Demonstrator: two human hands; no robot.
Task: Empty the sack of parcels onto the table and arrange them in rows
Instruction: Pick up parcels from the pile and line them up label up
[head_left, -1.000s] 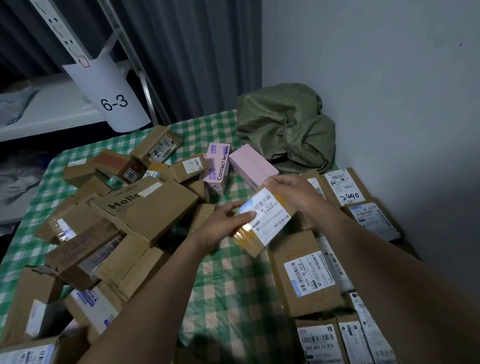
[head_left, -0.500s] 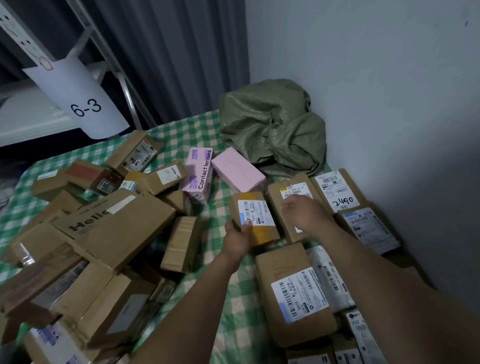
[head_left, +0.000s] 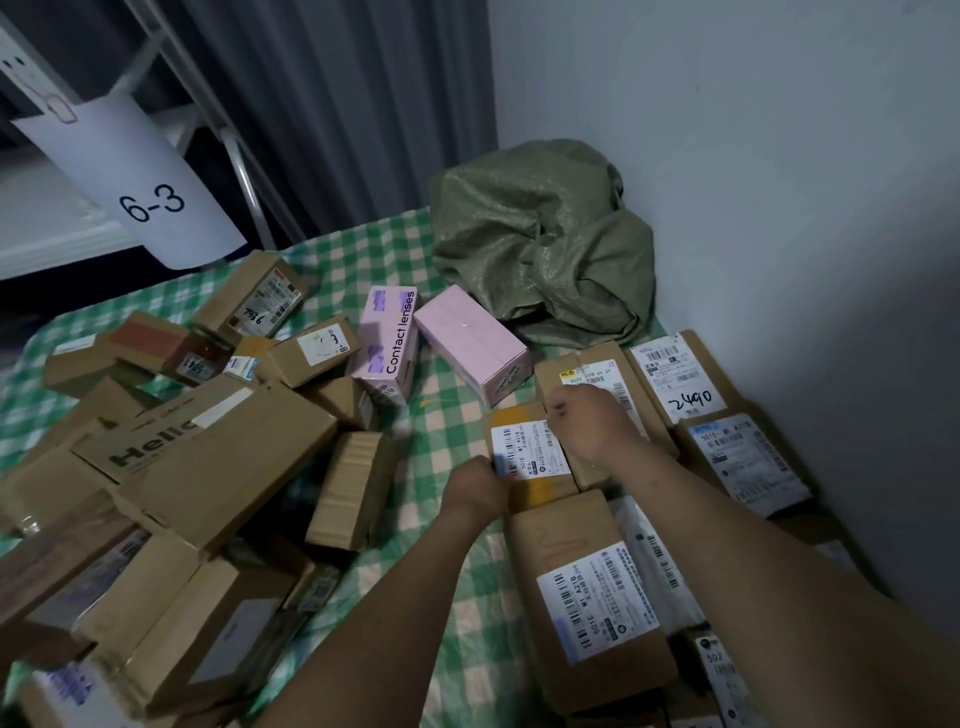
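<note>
Left hand (head_left: 475, 488) grips the near-left edge of the small parcel (head_left: 532, 452), fingers curled round it. Right hand (head_left: 589, 423) sits knuckles-up at its far-right corner; can't tell if it's pinching. Parcel lies flat, label up, on the table (head_left: 431, 441), touching a bigger parcel (head_left: 592, 597) on the near side. Sack (head_left: 540, 244) crumpled well beyond the hands, loose pile (head_left: 208, 467) off to their left.
</note>
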